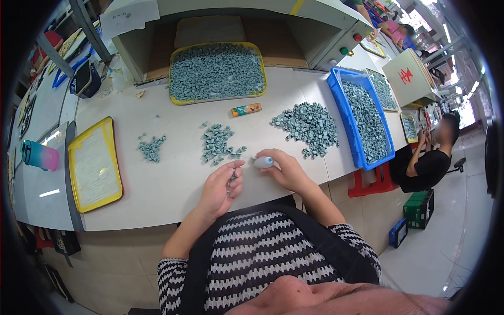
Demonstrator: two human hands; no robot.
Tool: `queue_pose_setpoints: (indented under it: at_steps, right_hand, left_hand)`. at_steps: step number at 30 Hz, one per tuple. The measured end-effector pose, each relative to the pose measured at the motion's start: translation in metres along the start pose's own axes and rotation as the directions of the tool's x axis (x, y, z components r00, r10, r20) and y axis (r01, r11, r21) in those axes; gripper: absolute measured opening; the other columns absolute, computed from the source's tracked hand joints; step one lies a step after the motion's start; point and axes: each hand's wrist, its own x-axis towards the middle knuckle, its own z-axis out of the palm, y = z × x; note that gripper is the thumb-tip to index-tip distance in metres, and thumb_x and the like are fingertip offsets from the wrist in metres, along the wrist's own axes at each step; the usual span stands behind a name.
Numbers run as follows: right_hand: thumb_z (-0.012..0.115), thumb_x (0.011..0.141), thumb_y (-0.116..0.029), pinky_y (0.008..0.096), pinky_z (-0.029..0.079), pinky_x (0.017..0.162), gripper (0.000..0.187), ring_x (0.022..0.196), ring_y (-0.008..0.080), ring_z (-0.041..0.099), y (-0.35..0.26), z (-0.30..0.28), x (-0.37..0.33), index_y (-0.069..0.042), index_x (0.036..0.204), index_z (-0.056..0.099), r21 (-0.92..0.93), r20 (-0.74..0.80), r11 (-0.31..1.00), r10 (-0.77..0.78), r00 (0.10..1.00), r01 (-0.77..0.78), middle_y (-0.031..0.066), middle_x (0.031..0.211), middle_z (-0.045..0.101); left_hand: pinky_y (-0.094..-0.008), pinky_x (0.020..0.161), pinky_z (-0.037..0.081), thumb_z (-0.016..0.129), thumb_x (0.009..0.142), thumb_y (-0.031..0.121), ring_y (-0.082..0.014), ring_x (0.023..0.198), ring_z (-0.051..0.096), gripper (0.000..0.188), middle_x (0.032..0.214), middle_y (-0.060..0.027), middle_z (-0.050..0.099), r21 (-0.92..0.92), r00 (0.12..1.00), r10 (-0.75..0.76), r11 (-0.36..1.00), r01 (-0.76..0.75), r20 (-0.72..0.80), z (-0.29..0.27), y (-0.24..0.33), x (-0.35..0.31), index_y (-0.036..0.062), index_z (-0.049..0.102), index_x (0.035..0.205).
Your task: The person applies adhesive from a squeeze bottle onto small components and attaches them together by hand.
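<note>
My left hand (219, 190) is palm up with its fingers curled. Several small grey-green pieces (231, 177), like little stones or beads, lie in it. In my right hand (287, 171) is a small white cylindrical object (263, 162) with a blue spot on its end, perhaps a bottle; its exact kind is unclear. Both hands are close together over the front of the white table (173, 194). Just beyond them lies a loose cluster of grey-green pieces (216, 142). A smaller cluster (152, 148) is to the left, and a large heap (310, 126) to the right.
A yellow-rimmed tray of pieces (218, 71) stands at the back, before an open cabinet. A blue bin (388, 144) is on the right. An orange-green tube-shaped item (246, 109) lies mid-table. Left are a yellow-edged tray (97, 168) and a teal-pink bottle (41, 156). A person sits at right.
</note>
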Motion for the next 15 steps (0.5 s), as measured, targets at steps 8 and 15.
queue_pose_setpoints:
  at_steps: [8,15]
  right_hand:
    - [0.058,0.08,0.002,0.0313,0.044,0.087,0.035,0.101,0.0192,0.056,0.003,0.016,0.007,-0.004,0.114,0.052,0.202,-0.111,0.979,0.026,0.993,-0.003,0.01,0.106,0.059]
    - [0.063,0.076,0.0,0.0344,0.044,0.085,0.041,0.1,0.0284,0.056,-0.007,0.006,0.006,-0.004,0.115,0.051,0.014,-0.133,0.989,-0.142,0.981,0.145,0.0137,0.105,0.057]
  left_hand:
    - [-0.017,0.047,0.029,0.046,0.094,0.015,-0.0055,0.06,0.034,0.018,0.084,-0.0035,0.047,-0.049,0.996,0.016,0.999,-0.012,0.088,-0.018,-0.003,0.001,0.0003,0.049,0.104]
    - [-0.0172,0.051,0.032,0.046,0.094,0.013,-0.0059,0.062,0.036,0.019,0.087,-0.0034,0.049,-0.026,0.998,0.044,0.999,-0.043,0.05,-0.008,-0.002,0.001,-0.0007,0.052,0.106]
